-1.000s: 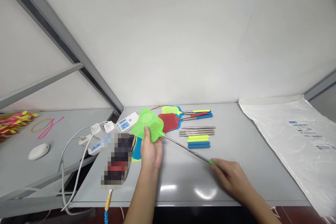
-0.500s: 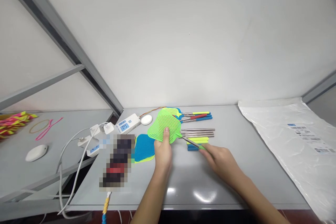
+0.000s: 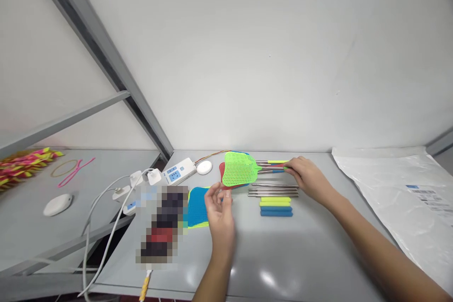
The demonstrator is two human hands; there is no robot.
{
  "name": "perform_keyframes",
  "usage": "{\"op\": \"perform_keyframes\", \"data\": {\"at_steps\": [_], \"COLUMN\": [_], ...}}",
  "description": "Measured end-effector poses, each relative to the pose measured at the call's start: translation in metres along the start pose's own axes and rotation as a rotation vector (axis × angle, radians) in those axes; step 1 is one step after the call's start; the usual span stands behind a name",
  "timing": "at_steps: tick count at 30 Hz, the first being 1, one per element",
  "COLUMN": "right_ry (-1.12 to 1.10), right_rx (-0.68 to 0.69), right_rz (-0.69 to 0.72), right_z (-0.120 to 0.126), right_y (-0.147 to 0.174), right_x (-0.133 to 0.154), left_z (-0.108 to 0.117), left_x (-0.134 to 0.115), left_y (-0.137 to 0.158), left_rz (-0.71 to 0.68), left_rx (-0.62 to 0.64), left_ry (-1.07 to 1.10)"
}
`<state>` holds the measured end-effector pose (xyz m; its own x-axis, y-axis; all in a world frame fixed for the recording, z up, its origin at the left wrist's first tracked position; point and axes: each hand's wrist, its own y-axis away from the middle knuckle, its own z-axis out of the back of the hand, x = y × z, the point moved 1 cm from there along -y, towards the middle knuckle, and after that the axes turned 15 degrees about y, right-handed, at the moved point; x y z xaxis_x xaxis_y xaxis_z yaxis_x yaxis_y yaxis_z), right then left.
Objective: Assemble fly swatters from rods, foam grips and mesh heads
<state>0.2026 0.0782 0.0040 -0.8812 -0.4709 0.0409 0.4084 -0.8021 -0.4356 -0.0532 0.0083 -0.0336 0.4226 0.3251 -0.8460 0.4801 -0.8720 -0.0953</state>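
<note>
Green swatter [image 3: 241, 169] is being gripped at one end by the right hand [image 3: 307, 177], fingers closed; long axis is being pointed left, over other swatters [image 3: 222, 171], contact unclear. Left hand [image 3: 220, 207] is being held half-curled, empty, near the broad end.

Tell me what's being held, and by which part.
The right hand holds the green swatter by its handle; the left hand, loosely curled, appears to hold nothing.
</note>
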Motion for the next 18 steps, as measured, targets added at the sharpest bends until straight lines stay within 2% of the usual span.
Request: {"op": "perform_keyframes", "data": {"at_steps": [4, 10, 14, 18], "right_ry": [-0.026, 0.001, 0.046, 0.097], "right_rx": [0.021, 0.045, 0.058, 0.037], "right_rz": [0.022, 0.034, 0.023, -0.002], "right_z": [-0.025, -0.058, -0.068, -0.066], "right_y": [-0.026, -0.046, -0.044, -0.037], "right_x": [-0.011, -0.014, -0.016, -0.018], "left_z": [-0.003, -0.006, -0.007, -0.004], "left_x": [0.003, -0.001, -0.001, -0.002], "left_y": [0.010, 0.018, 0.020, 0.019], "left_rz": [-0.073, -0.178, -0.217, -0.315], "left_rx": [0.072, 0.296, 0.359, 0.428], "left_ry": [-0.112, -0.391, -0.470, -0.549]}}
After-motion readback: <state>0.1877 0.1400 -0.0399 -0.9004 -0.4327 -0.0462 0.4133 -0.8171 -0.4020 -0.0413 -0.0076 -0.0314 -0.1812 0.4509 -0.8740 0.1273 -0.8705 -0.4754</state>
